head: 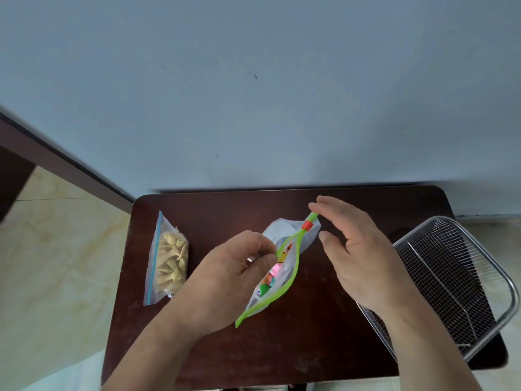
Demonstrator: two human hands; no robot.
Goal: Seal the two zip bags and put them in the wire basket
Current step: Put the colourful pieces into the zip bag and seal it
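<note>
A clear zip bag with a green zip track and colourful pieces inside stands at the middle of the dark table, its mouth gaping. An orange slider sits near the far end of the track. My left hand pinches the near lip of the bag's opening. My right hand hovers beside the slider with fingers spread, holding nothing. A second clear bag with a blue zip strip, filled with pale yellow snacks, lies flat at the table's left. The wire basket rests on the table's right edge, with nothing in it.
The dark brown table stands against a pale blue wall. Beige tiled floor shows on the left, with a dark wooden frame at far left. The basket overhangs the table's right side.
</note>
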